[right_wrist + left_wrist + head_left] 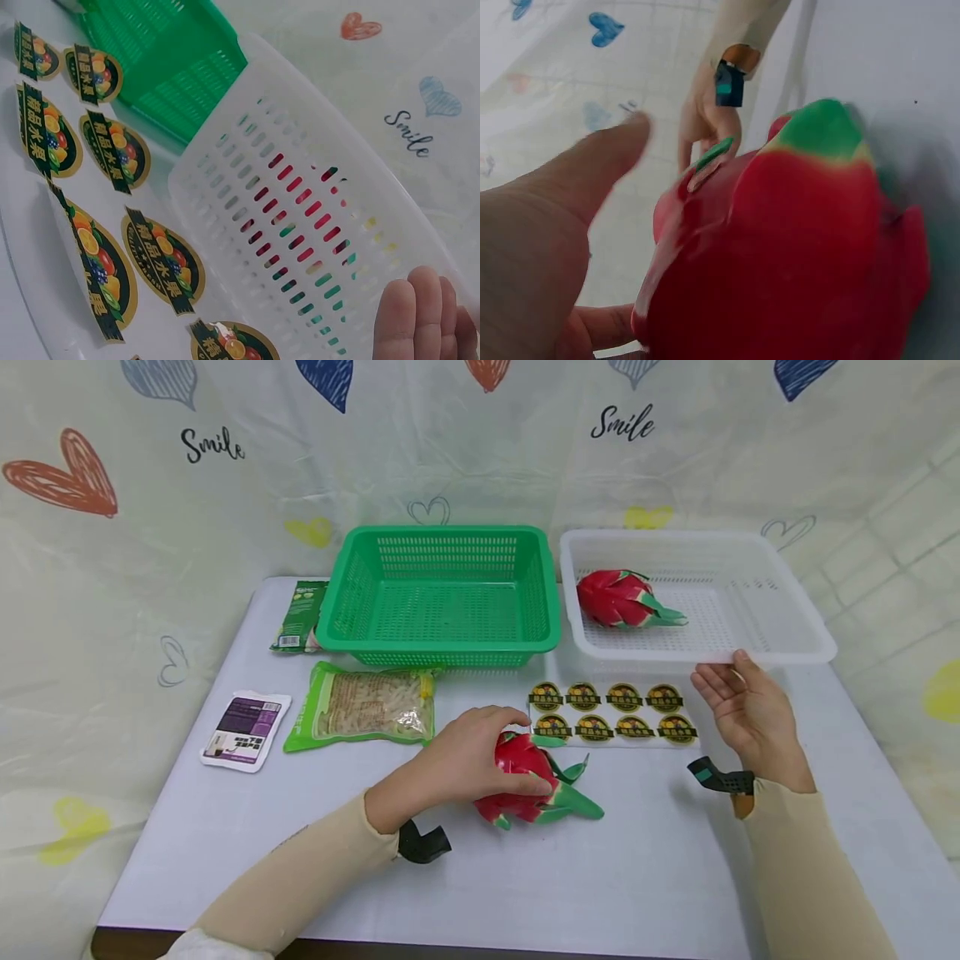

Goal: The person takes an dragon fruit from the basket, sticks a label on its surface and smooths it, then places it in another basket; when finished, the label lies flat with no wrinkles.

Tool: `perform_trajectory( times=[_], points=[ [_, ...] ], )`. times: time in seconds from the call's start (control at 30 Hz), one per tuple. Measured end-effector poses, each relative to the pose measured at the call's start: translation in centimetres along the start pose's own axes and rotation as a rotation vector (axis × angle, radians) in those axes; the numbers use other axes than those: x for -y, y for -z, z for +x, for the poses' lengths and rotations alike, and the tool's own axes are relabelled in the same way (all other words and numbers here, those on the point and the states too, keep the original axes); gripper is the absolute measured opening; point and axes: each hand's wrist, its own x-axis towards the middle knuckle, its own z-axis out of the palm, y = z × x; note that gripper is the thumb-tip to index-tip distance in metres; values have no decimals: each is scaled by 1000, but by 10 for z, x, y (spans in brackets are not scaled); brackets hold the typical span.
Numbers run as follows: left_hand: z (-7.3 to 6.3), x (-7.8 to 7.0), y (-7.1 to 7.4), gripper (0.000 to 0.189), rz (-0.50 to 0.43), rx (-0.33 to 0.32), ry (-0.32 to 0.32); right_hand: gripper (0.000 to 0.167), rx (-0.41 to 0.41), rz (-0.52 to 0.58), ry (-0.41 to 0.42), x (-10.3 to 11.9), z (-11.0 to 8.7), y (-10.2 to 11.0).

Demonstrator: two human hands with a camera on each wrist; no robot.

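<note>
My left hand (480,760) arches over a red dragon fruit (525,777) with green leaf tips, at the front of the table. In the left wrist view its thumb (607,157) stands apart from the red skin, while a fingertip (619,324) is right at the fruit's edge. My right hand (753,714) has its palm turned up and fingers loosely extended, with fingertips at the front rim of the white basket (697,656). Inside that basket, at its left end, lies another dragon fruit (615,599). Between the hands is a sheet of round-fruit-label stickers (613,714).
A green basket (438,656) stands left of the white one. Left of it lie a green packet (300,618), a green-edged clear bag (367,706) of pale brown food and a purple-and-white pouch (246,731). A heart-printed sheet (510,452) hangs behind the table.
</note>
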Motion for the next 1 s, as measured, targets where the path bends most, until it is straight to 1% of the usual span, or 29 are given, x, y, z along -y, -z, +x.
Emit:
perform_trajectory(
  times=[0.07,0.17,0.27,0.43,0.53,0.6,0.7,0.77,0.83,0.93,1.0],
  points=[
    [7,3,5,76,-32,10,-3,22,-12,-9,-7,0,0,-1],
    [20,7,14,66,-53,23,-24,21,-25,-35,-15,-2,-1,-1],
    [33,11,25,60,-37,48,-49,18,-18,-61,-19,-5,-2,-3],
    [59,13,42,54,3,110,-73,18,50,-118,-7,-17,-5,-7],
    [74,15,48,50,18,147,-70,22,107,-210,17,-28,-7,-9],
    [84,17,50,50,26,182,-63,23,147,-319,27,-35,-7,-10],
    [95,20,49,51,44,244,-47,22,182,-557,40,-44,-7,-11],
    [101,22,47,52,54,283,-43,24,184,-762,52,-50,-8,-14],
    [107,26,43,52,65,310,-40,31,181,-988,79,-57,-9,-19],
    [114,29,37,53,78,339,-50,40,181,-1323,140,-69,-9,-28],
    [119,31,33,53,88,349,-67,36,192,-1518,201,-76,-8,-35]
  ],
)
